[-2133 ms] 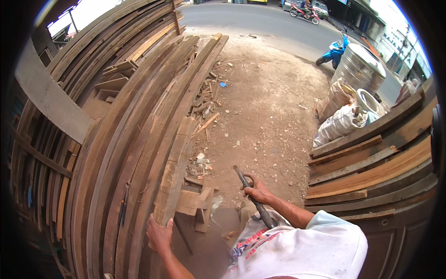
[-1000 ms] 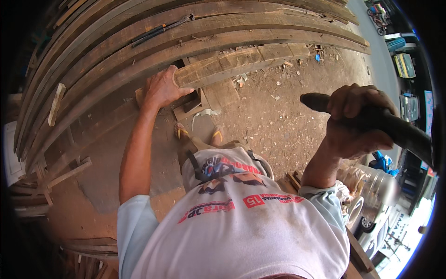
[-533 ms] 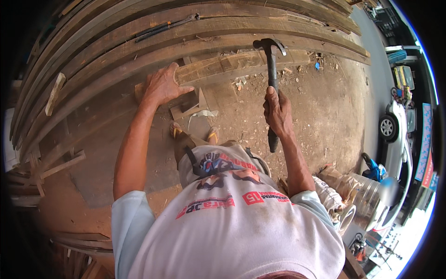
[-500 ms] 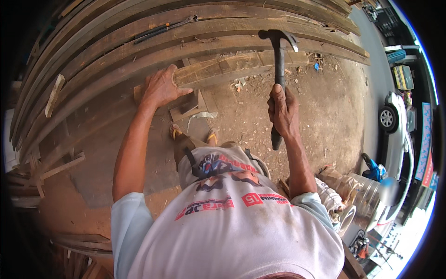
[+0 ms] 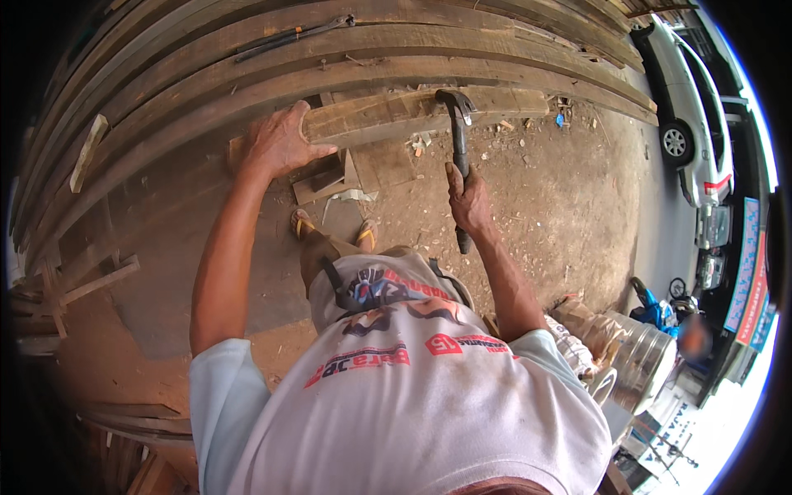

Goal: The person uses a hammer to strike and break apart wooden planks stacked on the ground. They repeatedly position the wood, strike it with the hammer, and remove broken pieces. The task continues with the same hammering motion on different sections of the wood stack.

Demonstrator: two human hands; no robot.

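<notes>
In my right hand (image 5: 469,198) is a claw hammer (image 5: 459,147), gripped by its dark handle with the head pointing away from me. The head overlaps a thick wooden beam (image 5: 371,115); whether they touch I cannot tell. My left hand (image 5: 285,142) grips the beam's left end, thumb on the near side and the other fingers partly hidden behind the wood. Below that hand, small wood blocks (image 5: 326,179) lie on the ground close to my sandalled feet.
Long planks (image 5: 396,70) are stacked across the far side, with a dark pincer-like tool (image 5: 293,37) lying on them. A short wood offcut (image 5: 88,153) rests at the left. Large clear containers (image 5: 635,355) stand at the near right. A white car (image 5: 685,107) is on the road beyond.
My right hand has swung the hammer down and to the left, so its head now overlaps the beam. My left hand keeps its hold. The white car has moved farther along the road.
</notes>
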